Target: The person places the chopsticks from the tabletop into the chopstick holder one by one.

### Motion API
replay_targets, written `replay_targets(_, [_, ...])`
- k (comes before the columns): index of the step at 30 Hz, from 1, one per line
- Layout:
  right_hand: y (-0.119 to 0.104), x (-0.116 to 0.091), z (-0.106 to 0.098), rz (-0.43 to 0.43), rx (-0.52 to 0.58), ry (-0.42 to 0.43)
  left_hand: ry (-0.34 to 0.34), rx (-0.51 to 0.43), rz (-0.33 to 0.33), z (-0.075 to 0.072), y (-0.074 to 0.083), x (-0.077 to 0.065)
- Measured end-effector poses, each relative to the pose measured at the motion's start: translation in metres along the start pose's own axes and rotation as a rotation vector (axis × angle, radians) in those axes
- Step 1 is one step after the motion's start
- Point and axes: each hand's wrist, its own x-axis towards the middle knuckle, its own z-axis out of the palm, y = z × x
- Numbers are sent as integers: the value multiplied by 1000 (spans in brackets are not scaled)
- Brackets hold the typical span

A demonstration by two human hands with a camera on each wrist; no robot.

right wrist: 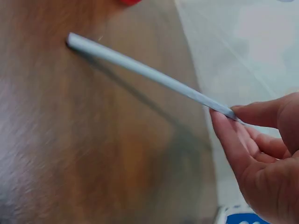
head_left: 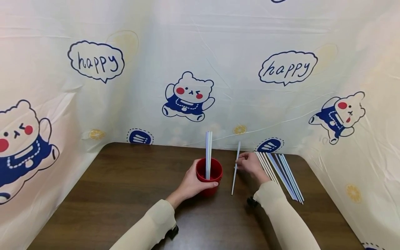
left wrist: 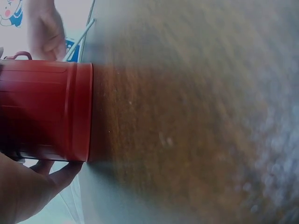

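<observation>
My left hand (head_left: pixel 195 182) grips a red ribbed cup (head_left: pixel 215 165) from its left side, thumb across the near wall. Several pale lavender and whitish sticks (head_left: pixel 209 152) stand upright in the cup. Up close, the left wrist view has the cup wall (left wrist: pixel 42 109) with a small loop handle (left wrist: pixel 19 54). To the cup's right, my right hand (head_left: pixel 251 165) pinches one thin pale-blue stick (head_left: pixel 234 177) between thumb and fingers. In the right wrist view this stick (right wrist: pixel 140 69) slants, its shadow falling on the table, its far end hidden by the fingertips.
White, lavender and blue sticks (head_left: pixel 289 177) lie in a fanned row on the dark wooden table (head_left: pixel 125 194), right of my right hand. A printed cloth (head_left: pixel 234 69) with bears hangs behind the table's back edge and along both sides.
</observation>
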Motion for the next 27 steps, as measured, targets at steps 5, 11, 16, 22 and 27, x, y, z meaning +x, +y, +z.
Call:
replay_targets(5, [-30,-2,0,-115,50,97,11,-8,14,1,1,2])
replay_targets(11, [-64,-11,-3,-239,110,144,13,-24,13,2,1,2])
replay_targets(16, [-90,-19,-1,-309,182,155,11,-11,15,1,0,2])
replay_targets(22, [-113,-30,6,-368,196,184,5,-4,10,0,-1,1])
replay_targets(27, [-119,-35,15,-424,207,157,7,-10,6,0,-1,0])
